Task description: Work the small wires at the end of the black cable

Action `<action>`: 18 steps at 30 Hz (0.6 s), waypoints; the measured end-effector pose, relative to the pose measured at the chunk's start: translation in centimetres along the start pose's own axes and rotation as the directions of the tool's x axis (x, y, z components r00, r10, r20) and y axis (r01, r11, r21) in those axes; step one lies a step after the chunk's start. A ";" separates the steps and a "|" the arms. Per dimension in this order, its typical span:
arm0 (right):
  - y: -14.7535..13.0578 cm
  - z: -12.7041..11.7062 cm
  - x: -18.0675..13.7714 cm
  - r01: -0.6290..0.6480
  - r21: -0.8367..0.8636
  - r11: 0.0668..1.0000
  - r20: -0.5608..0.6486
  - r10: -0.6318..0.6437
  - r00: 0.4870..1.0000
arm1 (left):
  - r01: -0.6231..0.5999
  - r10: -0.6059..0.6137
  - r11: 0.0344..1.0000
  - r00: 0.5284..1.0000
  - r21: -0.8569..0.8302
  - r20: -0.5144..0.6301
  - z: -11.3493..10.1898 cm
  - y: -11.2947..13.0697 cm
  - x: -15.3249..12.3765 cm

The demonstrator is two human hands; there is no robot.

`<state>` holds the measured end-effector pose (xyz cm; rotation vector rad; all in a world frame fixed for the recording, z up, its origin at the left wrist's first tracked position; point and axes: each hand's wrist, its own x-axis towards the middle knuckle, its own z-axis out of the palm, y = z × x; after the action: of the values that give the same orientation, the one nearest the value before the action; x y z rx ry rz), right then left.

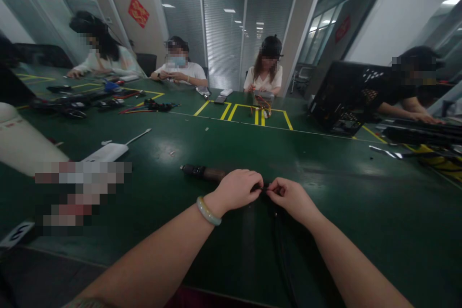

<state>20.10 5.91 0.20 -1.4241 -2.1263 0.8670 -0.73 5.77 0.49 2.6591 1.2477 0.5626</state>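
Observation:
A dark, slim electric screwdriver point(212, 173) lies on the green table, its tip pointing left and its rear end passing behind my left hand point(236, 190). The fingers of that hand, which wears a bangle point(208, 211) at the wrist, are closed at the tool's rear end. Close beside it, my right hand point(292, 197) pinches the end of a black cable point(279, 245), which runs down toward the table's near edge. Fingertips of both hands almost meet, and the small dark joint between them is mostly hidden.
At left, another person's sleeve point(27, 142) reaches in beside a white power adapter or hub point(108, 151). Several people work across the table. Cable bundles point(153, 106) lie at the back left; a black computer case point(342, 96) stands at the back right. Yellow tape point(233, 111) marks the tabletop.

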 end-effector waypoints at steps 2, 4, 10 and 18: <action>-0.1 0.0 0.0 0.001 -0.017 1.000 0.001 -0.001 1.000 | 0.003 -0.003 1.000 1.000 0.003 0.000 0.0 0.0 0.0; -0.2 0.1 0.1 0.003 -0.038 0.999 -0.007 -0.004 1.000 | -0.002 0.002 1.000 1.000 -0.001 -0.002 -0.1 0.0 0.1; -0.2 0.5 0.3 0.031 -0.077 0.997 -0.015 -0.032 0.999 | -0.017 0.016 1.000 1.000 -0.012 -0.009 0.1 -0.2 0.3; 0.4 0.6 0.3 0.053 -0.065 0.996 -0.031 -0.055 0.998 | -0.036 0.037 0.999 0.999 -0.017 0.012 0.4 -0.5 0.5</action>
<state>19.82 6.15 -0.48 -1.3957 -2.1752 0.7563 -0.68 6.49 0.08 2.6724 1.1880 0.5584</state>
